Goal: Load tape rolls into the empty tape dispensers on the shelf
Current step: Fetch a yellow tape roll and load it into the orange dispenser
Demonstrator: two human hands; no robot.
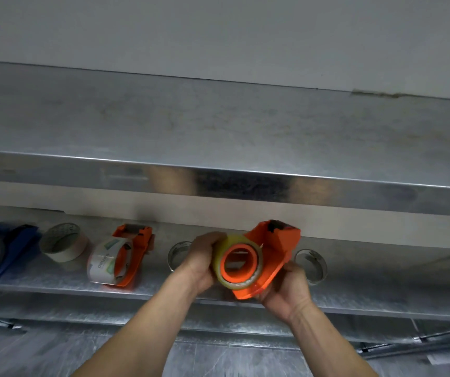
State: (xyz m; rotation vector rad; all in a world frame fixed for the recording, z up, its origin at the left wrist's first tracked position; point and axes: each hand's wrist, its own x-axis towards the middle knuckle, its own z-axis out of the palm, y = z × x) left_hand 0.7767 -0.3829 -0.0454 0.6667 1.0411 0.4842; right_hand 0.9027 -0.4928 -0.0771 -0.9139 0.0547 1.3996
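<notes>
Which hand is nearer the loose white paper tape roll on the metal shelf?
Left. The left hand sits right of the white paper tape roll; the right hand is farther right.

Wall: you face 1 plain pale grey wall (218, 36) that fills the top of your view.
Stain: 1 brownish smear (376, 93) runs along the wall's bottom edge at your upper right, where it meets the upper shelf.
Upper shelf: 1 dull, mottled galvanised deck (218, 126) slants across your view.
Front lip: its shiny folded edge (245, 183) carries blurred dark and tan reflections near the middle.
Back strip: a pale band of wall (55, 197) shows just under that lip.
Bottom sheet: scratched grey metal (55, 349) spans the foot of your view.
Rods: thin metal rods (408, 346) lie slanted at your lower right; you cannot count them.
</notes>
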